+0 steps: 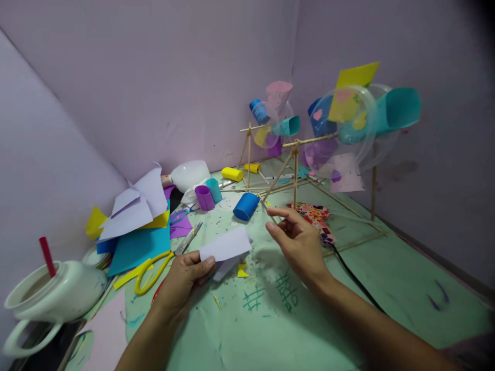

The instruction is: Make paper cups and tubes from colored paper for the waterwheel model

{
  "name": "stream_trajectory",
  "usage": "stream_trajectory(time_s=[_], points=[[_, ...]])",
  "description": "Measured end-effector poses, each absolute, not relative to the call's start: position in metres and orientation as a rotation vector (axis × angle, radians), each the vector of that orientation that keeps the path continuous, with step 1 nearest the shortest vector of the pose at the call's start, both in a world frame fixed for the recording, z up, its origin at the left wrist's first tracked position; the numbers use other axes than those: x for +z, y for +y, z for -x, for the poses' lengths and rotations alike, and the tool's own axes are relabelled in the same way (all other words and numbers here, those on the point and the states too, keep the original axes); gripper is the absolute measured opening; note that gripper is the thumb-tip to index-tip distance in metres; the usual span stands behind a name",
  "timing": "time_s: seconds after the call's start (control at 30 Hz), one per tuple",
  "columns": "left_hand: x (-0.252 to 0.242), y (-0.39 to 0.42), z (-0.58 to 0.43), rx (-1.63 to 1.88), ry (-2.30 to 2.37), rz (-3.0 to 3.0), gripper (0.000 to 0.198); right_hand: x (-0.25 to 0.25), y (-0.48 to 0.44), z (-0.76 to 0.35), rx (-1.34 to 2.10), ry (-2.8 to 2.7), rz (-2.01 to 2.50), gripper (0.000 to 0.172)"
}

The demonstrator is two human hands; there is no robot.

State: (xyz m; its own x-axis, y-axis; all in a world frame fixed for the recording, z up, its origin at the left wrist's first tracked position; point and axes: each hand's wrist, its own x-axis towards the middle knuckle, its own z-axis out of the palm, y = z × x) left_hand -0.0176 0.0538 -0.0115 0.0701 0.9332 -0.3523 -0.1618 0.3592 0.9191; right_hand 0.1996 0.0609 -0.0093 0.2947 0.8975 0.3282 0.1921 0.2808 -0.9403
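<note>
Pinching white paper slip (226, 246) with left hand (185, 275), thumb clamped on top, low over green tabletop (386, 288). Hovering right hand (299, 242) just beside slip, fingers half curled; gripping thin stick (269, 210) or not, can't tell tbh. Yellow scissors (168, 256) lying left of slip, blue paper roll (246, 206) behind, paper-cup wheel (348, 129) further back. White jug (65, 293) with red straw at far left.

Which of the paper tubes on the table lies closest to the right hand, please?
The blue tube, lying on its side just left of the right hand; the purple tube, teal tube and yellow tubes sit farther off.
</note>
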Motion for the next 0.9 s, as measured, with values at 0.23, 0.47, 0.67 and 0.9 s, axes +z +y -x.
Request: stream_trajectory(time_s=[0.23,0.47,0.67,0.9], points=[[-0.01,0.055,0.02,0.928,1.245,-0.92,0.028,-0.013,0.061,-0.196,0.902,-1.407,1.264,0.047],[-0.009,0.054,0.02,0.932,1.16,-0.904,0.026,-0.021,0.062,-0.191,0.999,-1.513,1.327,0.052],[-0.006,0.054,0.02,0.972,1.095,-0.865,0.029,-0.02,0.064,-0.19,1.012,-1.45,1.325,0.052],[-0.002,0.054,0.018,0.933,1.077,-0.848,0.031,-0.024,0.063,-0.19,1.085,-1.467,1.21,0.05]])
